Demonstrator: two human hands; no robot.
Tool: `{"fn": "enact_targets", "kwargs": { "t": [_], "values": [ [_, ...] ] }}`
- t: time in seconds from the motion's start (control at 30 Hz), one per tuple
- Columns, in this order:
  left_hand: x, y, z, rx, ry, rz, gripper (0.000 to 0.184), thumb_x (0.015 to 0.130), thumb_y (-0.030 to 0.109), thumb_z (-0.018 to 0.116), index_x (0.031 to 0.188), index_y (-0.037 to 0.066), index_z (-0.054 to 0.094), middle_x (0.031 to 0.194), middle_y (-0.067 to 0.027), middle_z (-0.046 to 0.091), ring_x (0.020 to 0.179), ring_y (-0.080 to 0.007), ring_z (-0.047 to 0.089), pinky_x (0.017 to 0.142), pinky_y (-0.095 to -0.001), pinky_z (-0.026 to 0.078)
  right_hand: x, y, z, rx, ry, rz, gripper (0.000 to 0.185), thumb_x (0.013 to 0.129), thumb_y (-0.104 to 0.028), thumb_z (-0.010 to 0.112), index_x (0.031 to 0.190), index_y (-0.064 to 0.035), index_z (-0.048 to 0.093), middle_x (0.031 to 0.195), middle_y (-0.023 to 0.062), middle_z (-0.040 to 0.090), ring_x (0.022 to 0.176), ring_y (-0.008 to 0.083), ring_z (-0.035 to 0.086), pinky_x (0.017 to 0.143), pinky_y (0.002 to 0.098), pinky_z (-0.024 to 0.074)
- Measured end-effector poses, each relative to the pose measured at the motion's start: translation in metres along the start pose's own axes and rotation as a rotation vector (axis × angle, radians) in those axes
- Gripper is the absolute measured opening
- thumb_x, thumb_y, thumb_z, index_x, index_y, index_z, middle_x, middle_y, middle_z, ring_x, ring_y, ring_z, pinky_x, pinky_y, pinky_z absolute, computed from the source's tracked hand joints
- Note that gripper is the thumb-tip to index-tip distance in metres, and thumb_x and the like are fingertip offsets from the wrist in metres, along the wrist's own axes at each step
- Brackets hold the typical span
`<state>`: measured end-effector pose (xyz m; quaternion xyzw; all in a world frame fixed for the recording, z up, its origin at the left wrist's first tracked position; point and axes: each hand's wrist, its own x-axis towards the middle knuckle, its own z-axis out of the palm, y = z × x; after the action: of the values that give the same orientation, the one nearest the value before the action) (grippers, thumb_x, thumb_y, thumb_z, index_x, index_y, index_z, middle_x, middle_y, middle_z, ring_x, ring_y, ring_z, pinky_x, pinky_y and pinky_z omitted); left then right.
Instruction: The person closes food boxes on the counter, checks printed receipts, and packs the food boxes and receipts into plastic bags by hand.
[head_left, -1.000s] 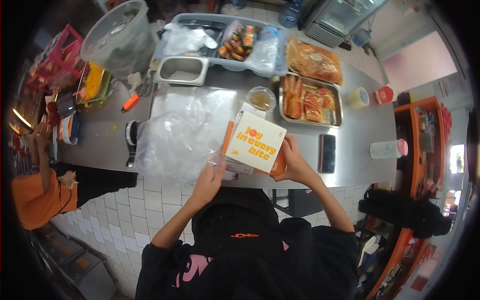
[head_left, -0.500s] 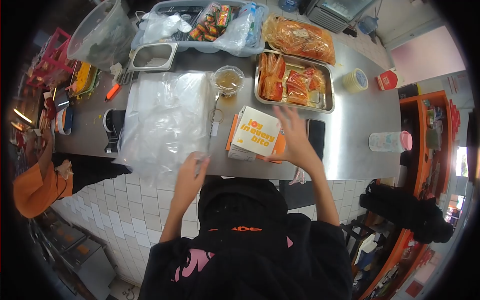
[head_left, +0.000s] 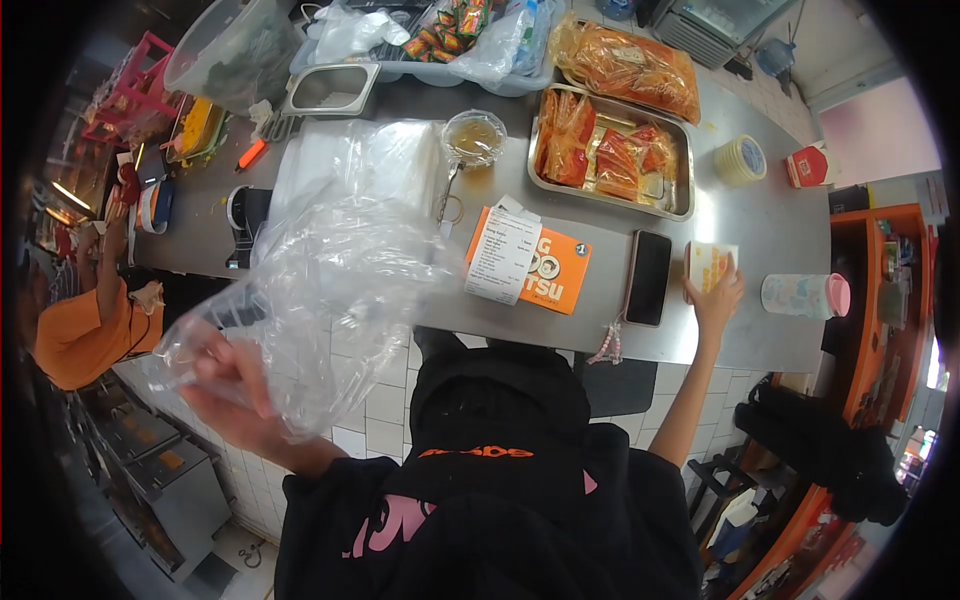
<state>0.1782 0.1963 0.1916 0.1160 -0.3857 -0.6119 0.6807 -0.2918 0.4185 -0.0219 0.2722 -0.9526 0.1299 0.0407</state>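
Observation:
At the table's front left, my left hand [head_left: 228,378] grips a clear plastic bag [head_left: 345,270], whose thin film drapes over the fingers and spreads toward the stack of bags [head_left: 365,155]. Over on the right, my right hand [head_left: 718,298] is on a small white box [head_left: 708,262] with yellow print, fingers around its near side. An orange printed box [head_left: 563,262] lies in the middle, partly covered by a paper receipt [head_left: 505,255]. Between it and my right hand is a black phone [head_left: 649,278] with a beaded strap.
A metal tray [head_left: 684,205] holds wrapped red packets, with a large wrapped orange pack [head_left: 635,72] behind. A covered cup [head_left: 474,137], scissors [head_left: 450,195], a pink-lidded bottle [head_left: 800,296] and a steel pan [head_left: 330,90] stand around. A co-worker in orange [head_left: 85,335] is at left.
My right hand has carried the small white box from atop the orange box to the right, uncovering the receipt. My left hand has pulled a plastic bag leftward and toward me.

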Motion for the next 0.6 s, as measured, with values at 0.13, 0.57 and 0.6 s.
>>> {"fn": "enact_targets", "kwargs": {
  "t": [0.13,0.57,0.6],
  "values": [
    [0.015,0.007,-0.007,1.027,0.179,-0.13,0.035,0.095,0.03,0.035,0.095,0.0,0.054,0.09,-0.0042,0.051,0.045,-0.005,0.029,0.045,-0.016,0.019,-0.018,-0.015,0.005,-0.329,0.105,0.053,0.078,0.067,-0.036,0.075,0.131,-0.0132,0.036,0.126,0.021,0.038,0.117,0.0383,0.036,0.092,0.0503,0.0355],
    [-0.017,0.025,-0.031,1.143,0.202,-0.01,0.027,0.096,0.024,0.038,0.101,0.001,0.053,0.099,-0.0077,0.056,0.05,-0.0032,0.038,0.045,-0.0155,0.029,-0.09,-0.26,0.019,0.544,-0.264,-0.48,0.024,0.078,-0.021,0.067,0.08,-0.001,0.055,0.084,0.0121,0.054,0.075,0.0242,0.052,0.065,0.0341,0.0418],
    [-0.018,0.027,-0.032,1.174,0.202,-0.007,0.027,0.096,0.024,0.038,0.101,0.001,0.053,0.098,-0.0074,0.056,0.05,-0.0032,0.037,0.045,-0.0157,0.028,-0.085,-0.268,0.014,0.693,-0.509,-0.416,0.023,0.081,-0.019,0.065,0.086,0.0,0.054,0.089,0.0126,0.056,0.079,0.0226,0.055,0.064,0.0319,0.0439]
  ]
}}
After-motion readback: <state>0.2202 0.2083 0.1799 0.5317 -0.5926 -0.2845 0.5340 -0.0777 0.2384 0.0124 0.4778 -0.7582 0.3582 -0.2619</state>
